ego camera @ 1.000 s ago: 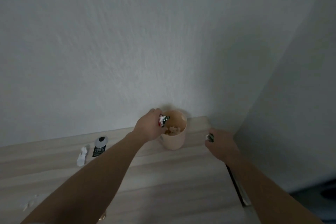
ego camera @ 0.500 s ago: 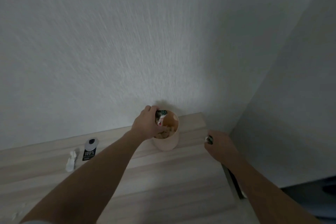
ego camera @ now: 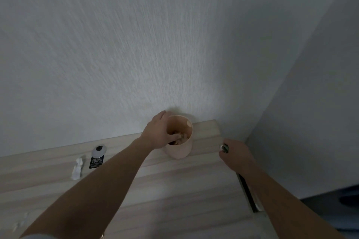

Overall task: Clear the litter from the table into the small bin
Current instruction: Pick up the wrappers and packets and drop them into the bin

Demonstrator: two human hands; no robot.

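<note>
A small peach bin (ego camera: 179, 149) stands on the pale wooden table (ego camera: 174, 190) against the wall, with crumpled litter inside. My left hand (ego camera: 158, 132) reaches over its left rim, fingers down inside the bin; the red-and-white wrapper it carried is out of sight. My right hand (ego camera: 236, 154) hovers to the right of the bin, closed on a small green-and-white wrapper (ego camera: 223, 147). To the left on the table lie a black-and-white tag marked 100% (ego camera: 97, 156) and a crumpled white paper (ego camera: 77, 167).
White scraps (ego camera: 19, 223) lie near the table's front left edge. The table's right edge (ego camera: 246, 186) runs beside a side wall, with a dark floor gap below. The back wall stands directly behind the bin.
My left hand pushed the red-and-white wrapper down into the bin and now has its fingers inside. My right hand stayed to the right of the bin, still holding its wrapper.
</note>
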